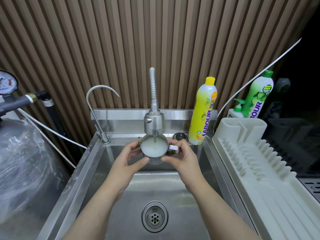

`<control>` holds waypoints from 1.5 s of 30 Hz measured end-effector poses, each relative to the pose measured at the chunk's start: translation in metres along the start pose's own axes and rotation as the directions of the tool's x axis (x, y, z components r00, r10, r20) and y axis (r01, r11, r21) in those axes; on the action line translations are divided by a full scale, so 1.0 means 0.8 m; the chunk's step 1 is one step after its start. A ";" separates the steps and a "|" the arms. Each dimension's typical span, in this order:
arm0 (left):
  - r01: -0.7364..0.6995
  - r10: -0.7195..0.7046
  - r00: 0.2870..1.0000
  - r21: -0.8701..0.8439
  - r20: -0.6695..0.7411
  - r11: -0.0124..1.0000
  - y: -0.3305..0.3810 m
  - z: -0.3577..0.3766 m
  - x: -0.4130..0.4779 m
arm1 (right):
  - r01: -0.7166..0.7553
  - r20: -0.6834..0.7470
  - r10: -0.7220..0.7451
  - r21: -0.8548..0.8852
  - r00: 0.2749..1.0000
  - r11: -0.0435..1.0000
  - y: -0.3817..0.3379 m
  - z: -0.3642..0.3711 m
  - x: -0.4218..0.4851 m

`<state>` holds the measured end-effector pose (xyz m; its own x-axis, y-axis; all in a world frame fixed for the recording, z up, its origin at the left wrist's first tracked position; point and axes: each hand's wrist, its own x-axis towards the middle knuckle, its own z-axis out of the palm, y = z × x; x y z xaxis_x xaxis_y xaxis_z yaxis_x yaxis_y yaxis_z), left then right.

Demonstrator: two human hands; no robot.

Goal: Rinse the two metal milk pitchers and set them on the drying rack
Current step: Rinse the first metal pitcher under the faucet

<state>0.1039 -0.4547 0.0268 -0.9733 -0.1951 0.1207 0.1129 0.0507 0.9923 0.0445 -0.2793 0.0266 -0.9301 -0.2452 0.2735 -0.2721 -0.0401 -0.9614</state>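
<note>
A metal milk pitcher [154, 148] is held upright over the sink, right under the spray faucet [154, 122]. Water runs into it and the liquid inside looks milky white. My left hand [129, 157] grips its left side, thumb on the front wall. My right hand [181, 155] holds the handle side on the right, fingers around the handle. The white drying rack [249, 156] stands to the right of the sink with nothing on it. Only one pitcher is in view.
The steel sink [135, 191] has a round drain [154, 217] near me. A thin gooseneck tap [97, 108] stands at the back left. A yellow dish-soap bottle [202, 111], a green one [256, 97] and a pump bottle [236, 111] line the back right. A wrapped tank [22, 161] sits left.
</note>
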 end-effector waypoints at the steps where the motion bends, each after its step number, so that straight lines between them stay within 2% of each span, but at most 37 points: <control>1: 0.002 -0.002 1.000 -0.005 0.000 1.000 0.000 0.000 0.000 | 0.001 0.006 -0.001 0.010 1.000 1.000 0.000 0.000 0.000; 22: -0.009 0.009 1.000 -0.008 0.008 1.000 0.002 -0.001 -0.001 | -0.002 0.028 -0.001 0.094 1.000 0.996 -0.001 0.002 0.001; 30: -0.026 0.026 1.000 0.003 0.017 1.000 0.001 -0.003 0.001 | 0.011 0.012 -0.012 0.069 1.000 0.998 0.000 0.002 0.002; 35: -0.056 0.056 0.998 0.044 -0.004 0.997 0.002 -0.004 0.004 | -0.065 0.017 0.064 0.034 0.998 0.997 -0.002 0.000 0.004; 40: -0.043 0.042 0.999 -0.014 -0.029 0.999 -0.003 -0.003 0.009 | -0.125 0.005 0.125 0.057 0.992 0.990 -0.006 0.001 0.007; 45: -0.030 0.029 0.999 -0.057 -0.023 0.998 -0.007 0.000 0.008 | -0.149 -0.007 0.149 -0.002 0.989 0.989 -0.004 -0.001 0.006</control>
<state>0.0973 -0.4560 0.0219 -0.9648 -0.2160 0.1500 0.1535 0.0008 0.9882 0.0408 -0.2795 0.0311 -0.9620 -0.2416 0.1277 -0.1312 -0.0017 -0.9914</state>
